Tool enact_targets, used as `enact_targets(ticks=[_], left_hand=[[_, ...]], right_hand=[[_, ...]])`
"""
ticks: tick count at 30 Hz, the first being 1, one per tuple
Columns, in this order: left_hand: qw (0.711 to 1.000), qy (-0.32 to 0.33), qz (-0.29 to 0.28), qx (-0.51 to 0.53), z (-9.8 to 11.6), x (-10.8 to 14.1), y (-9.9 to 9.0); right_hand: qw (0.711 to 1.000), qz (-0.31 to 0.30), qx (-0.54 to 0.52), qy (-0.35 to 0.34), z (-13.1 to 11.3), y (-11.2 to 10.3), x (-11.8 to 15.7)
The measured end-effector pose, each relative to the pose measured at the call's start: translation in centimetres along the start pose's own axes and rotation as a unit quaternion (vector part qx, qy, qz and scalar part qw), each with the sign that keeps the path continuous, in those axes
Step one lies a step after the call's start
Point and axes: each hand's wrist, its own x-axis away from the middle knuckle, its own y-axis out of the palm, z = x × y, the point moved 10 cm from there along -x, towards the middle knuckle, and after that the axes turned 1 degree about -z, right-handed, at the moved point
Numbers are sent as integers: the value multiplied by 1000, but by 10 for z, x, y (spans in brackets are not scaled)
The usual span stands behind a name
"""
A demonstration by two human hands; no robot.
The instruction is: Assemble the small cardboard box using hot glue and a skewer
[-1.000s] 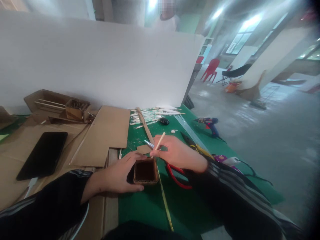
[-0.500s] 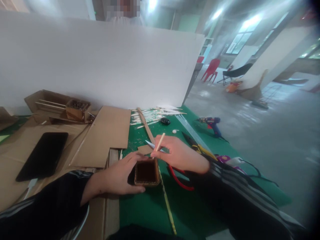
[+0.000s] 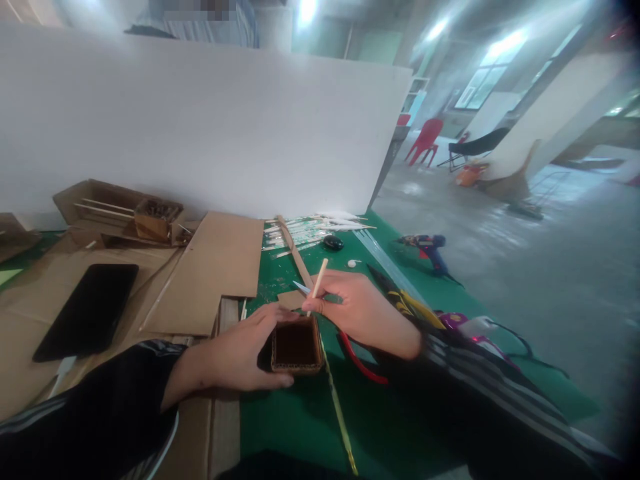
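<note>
A small open cardboard box point(image 3: 297, 368) stands on the green table point(image 3: 280, 427), its inside dark. My left hand point(image 3: 240, 350) is wrapped round its left side, fingers along the back edge and thumb at the front. Between the thumb and fingers of my right hand point(image 3: 350, 303) is a short pale wooden stick point(image 3: 319, 280), tilted, its lower end at the box's back right edge. Red-handled scissors point(image 3: 360, 363) lie partly under my right hand, the blade tip showing behind the stick. A yellow twisted strip point(image 3: 340, 420) runs forward from the box's right side.
Cardboard sheets point(image 3: 220, 267) and a black phone point(image 3: 87, 312) lie left. Farther back are a cardboard tray point(image 3: 95, 213), wooden sticks point(image 3: 300, 233) and a black round object point(image 3: 333, 243). Yellow-handled pliers point(image 3: 410, 307) and a glue gun point(image 3: 430, 250) lie right. A white panel point(image 3: 200, 127) stands behind.
The view has shifted slightly, and both hands keep their hold on the box and the stick. Behind the panel, the person has moved left and bent lower.
</note>
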Motion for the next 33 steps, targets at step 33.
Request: enact_targets(ticks=[33], left_hand=[[999, -40, 21, -13, -7, 4, -3]], right_hand=[[978, 190, -52, -72, -20, -35, 11]])
